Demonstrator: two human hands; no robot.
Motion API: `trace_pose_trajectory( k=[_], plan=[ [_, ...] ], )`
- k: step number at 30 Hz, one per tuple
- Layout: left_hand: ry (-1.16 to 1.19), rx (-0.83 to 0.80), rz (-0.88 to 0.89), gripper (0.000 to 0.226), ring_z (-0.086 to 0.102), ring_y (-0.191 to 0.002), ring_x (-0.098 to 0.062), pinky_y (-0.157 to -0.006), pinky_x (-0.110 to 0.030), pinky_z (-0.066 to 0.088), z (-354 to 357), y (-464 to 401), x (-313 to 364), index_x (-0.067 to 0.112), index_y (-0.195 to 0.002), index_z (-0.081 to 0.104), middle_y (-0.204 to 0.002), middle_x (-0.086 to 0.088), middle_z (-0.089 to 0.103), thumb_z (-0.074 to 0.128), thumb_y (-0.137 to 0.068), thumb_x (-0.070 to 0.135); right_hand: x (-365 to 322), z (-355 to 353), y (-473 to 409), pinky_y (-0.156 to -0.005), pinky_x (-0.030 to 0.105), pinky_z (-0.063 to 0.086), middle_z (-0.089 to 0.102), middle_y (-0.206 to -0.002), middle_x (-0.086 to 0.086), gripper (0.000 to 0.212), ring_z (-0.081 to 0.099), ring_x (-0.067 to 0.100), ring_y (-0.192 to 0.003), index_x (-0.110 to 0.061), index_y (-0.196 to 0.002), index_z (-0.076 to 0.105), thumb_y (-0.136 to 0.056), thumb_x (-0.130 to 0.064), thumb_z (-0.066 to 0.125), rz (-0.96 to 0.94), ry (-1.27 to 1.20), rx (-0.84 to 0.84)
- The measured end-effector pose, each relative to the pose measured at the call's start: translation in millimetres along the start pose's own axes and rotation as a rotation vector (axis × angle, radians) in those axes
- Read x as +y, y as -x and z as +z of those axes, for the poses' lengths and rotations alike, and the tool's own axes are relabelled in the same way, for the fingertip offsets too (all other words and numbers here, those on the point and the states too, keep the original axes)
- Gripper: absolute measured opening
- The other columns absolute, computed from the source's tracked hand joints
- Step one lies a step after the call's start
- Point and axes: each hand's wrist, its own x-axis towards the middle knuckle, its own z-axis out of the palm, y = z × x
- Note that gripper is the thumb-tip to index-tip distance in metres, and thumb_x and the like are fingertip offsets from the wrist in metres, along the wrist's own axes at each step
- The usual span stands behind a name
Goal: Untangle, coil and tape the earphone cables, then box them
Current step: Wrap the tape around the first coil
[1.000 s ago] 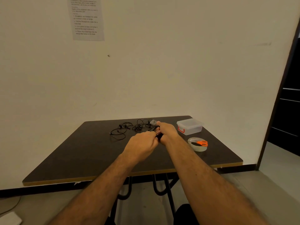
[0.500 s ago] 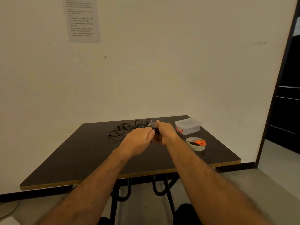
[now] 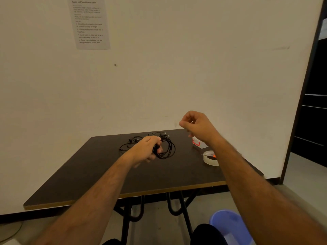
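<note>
My left hand [image 3: 148, 149] grips a coiled black earphone cable [image 3: 169, 149] just above the dark table [image 3: 106, 174]; the loops hang to the right of my fingers. My right hand [image 3: 195, 126] is raised above the table's far right, its thumb and forefinger pinching a small pale sliver [image 3: 191, 122] that looks like a piece of clear tape. More tangled black earphones [image 3: 131, 141] lie behind my left hand. The clear box with red clasps [image 3: 198, 144] is partly hidden by my right wrist. A clear tape roll with an orange cutter [image 3: 210, 158] sits in front of it.
The table stands against a pale wall bearing a printed sheet [image 3: 90, 23]. A blue bin [image 3: 230, 227] is on the floor at the lower right, beside my knee. A dark doorway [image 3: 313, 103] runs down the right side.
My hands have parted. The right hand rose up and to the right with the pale sliver, while the left stayed low with the coil, whose loops now show.
</note>
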Motion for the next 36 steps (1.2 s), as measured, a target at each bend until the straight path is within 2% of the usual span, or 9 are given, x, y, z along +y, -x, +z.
trace_pose_trajectory(
  k=[5,9,13,17,20,24,29,32,36],
  plan=[
    [0.102,-0.024,-0.045,0.027,0.027,-0.047,-0.007,-0.040,-0.018,0.020,3,1,7,0.017,-0.084,0.042,-0.070,0.002,0.049,0.034,-0.105,0.031,-24,-11,16,-0.079,0.027,0.054,0.069,-0.091,0.009,0.011,0.065,0.014,-0.082,-0.011,-0.086,0.066,-0.084,-0.017,0.075,-0.123,0.075,-0.371],
    [0.091,-0.020,-0.076,0.026,0.025,-0.047,-0.007,-0.042,-0.019,0.015,8,3,11,0.016,-0.086,0.042,-0.069,0.001,0.049,0.034,-0.105,0.031,-32,0,19,-0.077,0.030,0.052,0.068,-0.086,0.005,0.010,0.063,0.018,-0.082,-0.016,-0.081,0.066,-0.082,-0.018,0.075,-0.180,0.272,-0.450],
    [0.066,-0.035,-0.094,0.026,0.024,-0.045,-0.007,-0.040,-0.018,0.016,10,3,14,0.015,-0.087,0.044,-0.068,0.001,0.049,0.033,-0.105,0.031,-30,13,16,-0.066,0.025,0.045,0.061,-0.077,-0.008,0.019,0.057,0.007,-0.073,-0.028,-0.074,0.058,-0.082,-0.020,0.074,-0.227,0.515,-0.456],
    [0.001,-0.026,-0.097,0.025,0.022,-0.044,-0.007,-0.040,-0.019,0.014,11,3,18,0.014,-0.089,0.043,-0.069,-0.001,0.049,0.032,-0.105,0.029,-29,20,15,-0.066,0.028,0.046,0.054,-0.078,-0.011,0.014,0.053,0.009,-0.075,-0.026,-0.076,0.056,-0.083,-0.023,0.069,-0.310,0.703,-0.384],
    [-0.002,-0.040,-0.096,0.025,0.022,-0.045,-0.008,-0.040,-0.020,0.013,12,3,20,0.015,-0.085,0.043,-0.068,0.000,0.050,0.032,-0.104,0.028,-26,23,16,-0.073,0.031,0.049,0.054,-0.090,-0.008,0.012,0.053,0.011,-0.085,-0.024,-0.076,0.058,-0.082,-0.024,0.069,-0.370,0.705,-0.303],
    [0.014,-0.053,-0.099,0.027,0.021,-0.045,-0.008,-0.039,-0.020,0.013,11,4,22,0.017,-0.081,0.042,-0.066,0.001,0.051,0.033,-0.104,0.028,-21,25,18,-0.091,0.031,0.050,0.060,-0.126,-0.003,0.009,0.056,0.011,-0.112,-0.015,-0.074,0.061,-0.080,-0.014,0.068,-0.380,0.574,-0.285],
    [0.042,-0.070,-0.122,0.029,0.019,-0.046,-0.008,-0.039,-0.019,0.012,11,4,24,0.018,-0.080,0.042,-0.065,0.001,0.051,0.033,-0.105,0.029,-15,27,20,-0.072,0.039,0.056,0.067,-0.082,0.000,0.007,0.062,0.017,-0.079,-0.016,-0.079,0.062,-0.084,-0.017,0.066,-0.316,0.508,-0.242],
    [0.038,-0.078,-0.129,0.029,0.020,-0.046,-0.007,-0.038,-0.018,0.013,10,4,25,0.016,-0.084,0.045,-0.066,0.001,0.051,0.034,-0.106,0.032,-13,27,23,-0.064,0.032,0.051,0.064,-0.077,-0.001,0.008,0.058,0.014,-0.072,-0.018,-0.079,0.060,-0.086,-0.016,0.065,-0.318,0.503,-0.204],
    [-0.003,-0.072,-0.118,0.029,0.023,-0.047,-0.007,-0.039,-0.017,0.017,10,5,23,0.013,-0.095,0.051,-0.069,0.001,0.048,0.035,-0.107,0.035,-10,28,27,-0.064,0.034,0.051,0.063,-0.074,-0.001,0.010,0.059,0.015,-0.071,-0.018,-0.078,0.059,-0.086,-0.014,0.063,-0.311,0.506,-0.171]
  ],
)
